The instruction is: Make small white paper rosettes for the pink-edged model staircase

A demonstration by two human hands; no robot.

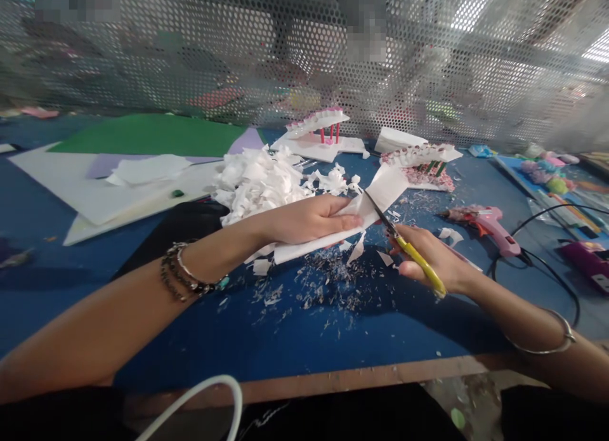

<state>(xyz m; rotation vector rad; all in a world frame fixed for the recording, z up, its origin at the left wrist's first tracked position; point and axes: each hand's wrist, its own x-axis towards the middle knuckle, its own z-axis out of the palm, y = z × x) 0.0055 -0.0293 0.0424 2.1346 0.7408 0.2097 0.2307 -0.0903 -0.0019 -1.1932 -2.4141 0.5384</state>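
Left hand (311,220) grips white paper (389,184), right hand (438,256) scissors (405,244), over a blue table (266,342) before apparently metal mesh (304,66).

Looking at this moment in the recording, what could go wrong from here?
The scissors in the right hand have their blades at the white paper, close to the left hand's fingers; a slip might nick them.

The pile of white paper pieces lies right beside the left hand, so a nudge could scatter it.

The black cable runs near the right forearm and could snag it.
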